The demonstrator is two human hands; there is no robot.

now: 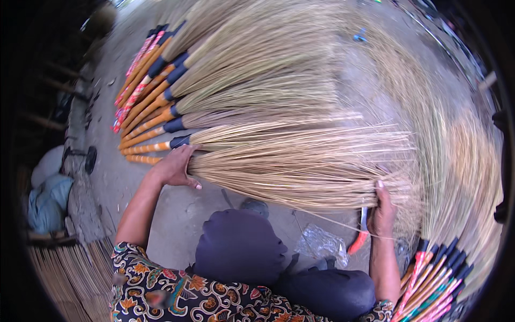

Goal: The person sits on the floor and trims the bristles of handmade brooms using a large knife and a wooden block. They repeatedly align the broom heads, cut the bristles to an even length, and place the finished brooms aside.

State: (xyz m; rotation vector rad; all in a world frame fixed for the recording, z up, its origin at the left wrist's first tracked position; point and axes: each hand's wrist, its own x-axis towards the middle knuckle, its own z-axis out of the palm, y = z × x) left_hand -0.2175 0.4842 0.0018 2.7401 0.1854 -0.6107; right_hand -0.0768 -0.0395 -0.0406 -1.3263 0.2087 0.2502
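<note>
A grass broom (279, 172) with long straw-coloured bristles lies crosswise in front of me. Its orange banded handle (144, 159) points left. My left hand (176, 165) spans the broom's neck, thumb and forefinger spread on either side of it; the other fingers are hidden. At the bristle ends, my right hand (383, 209) is closed, its thumb on top of the strands and its fingers mostly out of sight. Just below the bristles, beside the right hand, lies a curved blade with a red handle (358, 242).
Several finished brooms (257, 70) fan out beyond, handles left. More brooms (434, 279) lie at lower right, bristles pointing away. Clear plastic wrap (322, 242) sits near my knees. At left are a pale blue bundle (51, 201) and a stack of thin sticks (70, 279).
</note>
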